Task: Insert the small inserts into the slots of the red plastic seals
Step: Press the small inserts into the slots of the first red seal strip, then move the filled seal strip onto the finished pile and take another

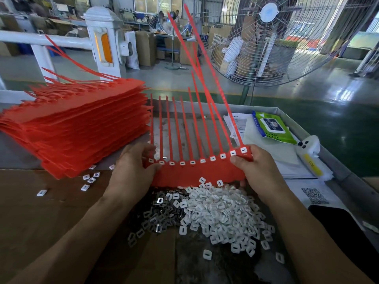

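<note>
A red strip of joined plastic seals (196, 172) is lifted above the table, its long tails pointing up and away. White inserts (202, 160) sit in several slots along its top row. My left hand (131, 171) grips the strip's left end, thumb on the front. My right hand (256, 171) grips the right end the same way. Below the strip lies a heap of loose white inserts (223, 210), with darker metal-faced pieces (162, 210) on its left side.
A tall stack of red seal strips (78, 128) rests at the left. A few stray inserts (88, 179) lie on the cardboard (41, 212). A wet-wipes pack (272, 128), papers and a white device (309, 152) sit at the right. A big fan (270, 37) stands behind the table.
</note>
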### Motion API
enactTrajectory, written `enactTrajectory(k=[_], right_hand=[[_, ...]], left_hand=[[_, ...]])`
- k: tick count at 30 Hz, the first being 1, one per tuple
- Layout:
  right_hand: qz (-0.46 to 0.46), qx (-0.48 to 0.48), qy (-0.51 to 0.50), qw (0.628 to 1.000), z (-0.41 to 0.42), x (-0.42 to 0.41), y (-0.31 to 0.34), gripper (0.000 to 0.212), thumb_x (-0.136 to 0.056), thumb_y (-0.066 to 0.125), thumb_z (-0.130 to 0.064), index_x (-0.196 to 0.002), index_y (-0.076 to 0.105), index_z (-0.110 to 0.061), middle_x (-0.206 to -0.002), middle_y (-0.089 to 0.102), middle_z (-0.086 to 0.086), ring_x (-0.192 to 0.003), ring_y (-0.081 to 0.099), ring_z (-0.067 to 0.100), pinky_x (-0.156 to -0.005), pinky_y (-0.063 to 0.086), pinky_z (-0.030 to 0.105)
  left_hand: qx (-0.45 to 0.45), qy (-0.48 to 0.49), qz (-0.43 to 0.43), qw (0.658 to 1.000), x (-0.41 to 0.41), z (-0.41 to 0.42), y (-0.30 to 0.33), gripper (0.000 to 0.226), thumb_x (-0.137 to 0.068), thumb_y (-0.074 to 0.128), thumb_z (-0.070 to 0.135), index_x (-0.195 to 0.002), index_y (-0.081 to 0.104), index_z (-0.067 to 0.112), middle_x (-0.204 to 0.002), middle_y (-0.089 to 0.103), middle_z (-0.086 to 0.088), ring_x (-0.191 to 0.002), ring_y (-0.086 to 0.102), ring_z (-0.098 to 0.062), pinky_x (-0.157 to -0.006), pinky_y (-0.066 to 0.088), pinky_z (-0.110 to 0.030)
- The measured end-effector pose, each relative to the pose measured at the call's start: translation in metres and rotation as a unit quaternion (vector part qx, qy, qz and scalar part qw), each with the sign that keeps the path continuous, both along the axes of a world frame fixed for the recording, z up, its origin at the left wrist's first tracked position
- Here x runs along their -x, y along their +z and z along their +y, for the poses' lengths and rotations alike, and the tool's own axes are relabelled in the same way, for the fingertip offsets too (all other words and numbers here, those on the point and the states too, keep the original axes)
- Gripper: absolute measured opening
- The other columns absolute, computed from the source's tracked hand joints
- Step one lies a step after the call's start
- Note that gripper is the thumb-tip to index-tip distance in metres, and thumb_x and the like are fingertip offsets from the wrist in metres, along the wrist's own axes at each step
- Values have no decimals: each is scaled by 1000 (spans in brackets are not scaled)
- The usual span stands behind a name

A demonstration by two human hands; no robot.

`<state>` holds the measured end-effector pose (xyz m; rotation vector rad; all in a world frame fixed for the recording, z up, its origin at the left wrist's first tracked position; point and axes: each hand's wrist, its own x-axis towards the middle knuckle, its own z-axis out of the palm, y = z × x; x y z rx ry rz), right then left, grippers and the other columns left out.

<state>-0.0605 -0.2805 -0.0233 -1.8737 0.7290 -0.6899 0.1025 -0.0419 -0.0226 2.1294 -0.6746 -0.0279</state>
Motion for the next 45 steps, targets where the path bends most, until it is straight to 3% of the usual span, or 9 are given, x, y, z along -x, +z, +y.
enactTrajectory(k=[6, 10, 13, 18, 26, 31, 38, 42, 45], right_hand=[[-55, -41, -23, 997, -3, -1, -1, 8, -96, 69, -24, -102, 67, -29, -97, 75, -9, -86, 73, 9, -52, 57, 27], [-59, -69, -40, 995, -4, -1, -2, 7, -97, 69, -29, -104, 69, -30, -101, 76, -9, -94, 73, 14, -65, 63, 42], [-83, -114, -43, 989, -3, -1, 0, 8, -98, 68, -26, -104, 71, -29, -99, 77, -10, -91, 75, 14, -63, 63, 41], [-91, -152, -45, 983, 0, -2, 4, 7, -97, 68, -20, -102, 72, -23, -90, 78, -9, -87, 74, 20, -47, 51, 29], [-92, -176, -59, 978, 1, -3, 3, 9, -97, 68, -19, -103, 73, -24, -96, 78, -4, -91, 73, 24, -47, 49, 29], [-79, -133, -47, 987, 4, -4, 2, 14, -101, 63, -22, -112, 70, -26, -107, 76, -3, -96, 73, 22, -49, 50, 27], [-94, -193, -67, 974, 4, -5, 6, 12, -98, 67, -18, -99, 74, -27, -92, 78, -7, -82, 74, 17, -45, 48, 26], [-127, -207, -104, 964, -2, -5, 7, 10, -97, 67, -15, -100, 74, -22, -93, 79, -2, -75, 72, 17, -45, 45, 27], [-163, -226, -152, 948, -12, -3, 10, 10, -98, 65, -11, -97, 70, -19, -93, 76, 3, -67, 64, 16, -44, 45, 26]], left_hand=[[82, -6, 46, 996, 1, -4, -3, 32, -93, 69, 13, -118, 65, 33, -118, 64, 7, -96, 66, -6, -81, 61, -40], [101, -16, 70, 992, -3, -6, -8, 33, -96, 63, 7, -120, 66, 29, -114, 70, 5, -92, 71, -9, -66, 59, -25], [116, -31, 66, 991, -2, -5, -6, 34, -97, 63, 8, -124, 66, 28, -114, 70, 7, -89, 71, -1, -66, 59, -19], [99, -54, 46, 993, 1, -7, -2, 38, -96, 66, 18, -131, 63, 35, -128, 63, 5, -96, 65, -17, -90, 58, -45], [48, -96, 7, 994, 2, -7, -1, 52, -99, 63, 19, -149, 49, 23, -157, 37, 9, -140, 40, -9, -117, 39, -37], [43, -97, -9, 994, -3, -9, -4, 52, -99, 59, 6, -149, 50, 19, -156, 39, 8, -141, 42, -12, -116, 40, -41], [45, -105, 0, 993, -7, -10, -7, 54, -99, 60, 9, -149, 49, 25, -158, 36, 11, -143, 37, -8, -118, 37, -38], [52, -124, 0, 991, -7, -8, -10, 55, -98, 63, 19, -148, 48, 34, -161, 28, 19, -139, 35, 5, -105, 29, -7], [82, -142, 15, 986, -5, -8, -13, 51, -98, 63, 19, -145, 51, 35, -161, 28, 18, -134, 42, 5, -98, 36, -6]])
